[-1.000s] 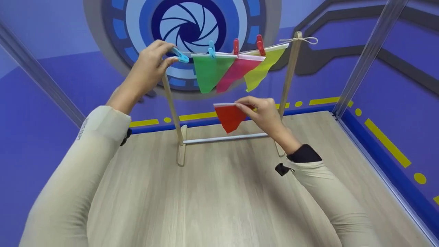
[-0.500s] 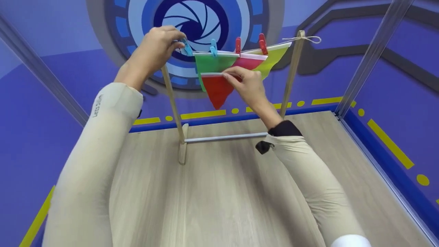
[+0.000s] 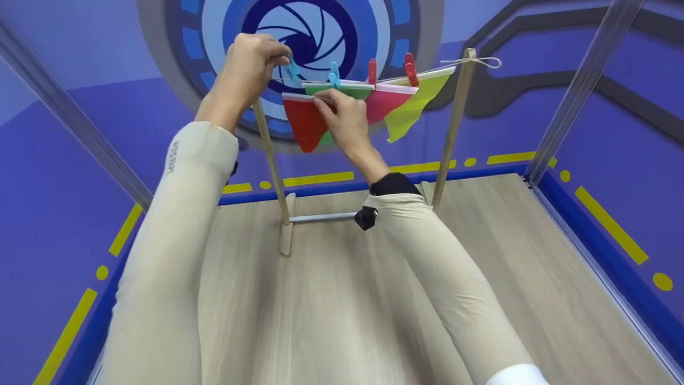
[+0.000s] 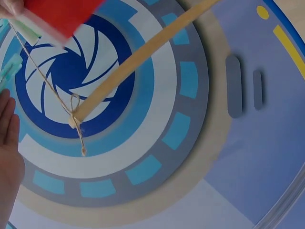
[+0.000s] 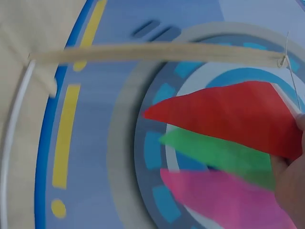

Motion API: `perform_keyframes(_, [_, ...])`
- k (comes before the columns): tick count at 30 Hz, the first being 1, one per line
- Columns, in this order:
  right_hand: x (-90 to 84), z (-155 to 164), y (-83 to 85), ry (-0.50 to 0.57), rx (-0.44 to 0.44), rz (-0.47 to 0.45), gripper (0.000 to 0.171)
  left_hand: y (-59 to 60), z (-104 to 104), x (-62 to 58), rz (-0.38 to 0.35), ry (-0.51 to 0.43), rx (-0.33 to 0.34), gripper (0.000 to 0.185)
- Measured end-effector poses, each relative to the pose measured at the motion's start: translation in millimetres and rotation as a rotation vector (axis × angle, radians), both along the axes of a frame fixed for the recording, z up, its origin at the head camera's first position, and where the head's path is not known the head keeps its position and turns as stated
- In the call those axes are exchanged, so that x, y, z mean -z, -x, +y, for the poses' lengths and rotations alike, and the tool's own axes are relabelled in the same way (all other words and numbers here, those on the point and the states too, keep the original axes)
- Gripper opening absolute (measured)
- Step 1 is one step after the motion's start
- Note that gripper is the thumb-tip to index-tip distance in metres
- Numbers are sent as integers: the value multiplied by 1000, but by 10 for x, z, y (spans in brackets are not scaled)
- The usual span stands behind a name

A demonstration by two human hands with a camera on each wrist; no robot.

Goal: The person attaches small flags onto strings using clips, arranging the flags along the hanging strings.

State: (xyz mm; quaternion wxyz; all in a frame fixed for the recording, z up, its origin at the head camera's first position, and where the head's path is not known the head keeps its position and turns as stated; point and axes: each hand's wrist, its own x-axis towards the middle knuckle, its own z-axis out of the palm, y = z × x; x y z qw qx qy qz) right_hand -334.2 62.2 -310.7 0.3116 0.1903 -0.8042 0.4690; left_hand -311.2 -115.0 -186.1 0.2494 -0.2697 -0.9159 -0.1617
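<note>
Red paper flag hangs from the right hand, whose fingers pinch its white top edge just under the string at the far left end of the wooden rack. Small writing runs along the left sleeve near the wrist, too blurred to read for certain. Left hand is raised at the left post, its fingers closed on a light blue clothespin at the string. Right of it the green flag, the pink flag and the yellow flag hang pegged by a blue pin and two red pins. In the right wrist view the red flag lies over the green one, with the pink one beneath. The rack stands on the pale wood table, at its far side.

A second ago the right hand held the red flag low, near the rack's white bottom bar; half a second ago it was in front of the green flag; now it is up and further left, beside the blue clothespin. The left hand has kept its grip on that pin throughout
</note>
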Motion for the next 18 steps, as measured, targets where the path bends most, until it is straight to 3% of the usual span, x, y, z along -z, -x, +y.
perform_keyframes(7, [-19, -204, 75, 50, 79, 12, 21, 62, 80, -12, -101, -31, -116, 32])
perform_keyframes(18, [27, -230, 127, 122, 130, -17, 20, 137, 39, 81, -214, 39, -98, 31])
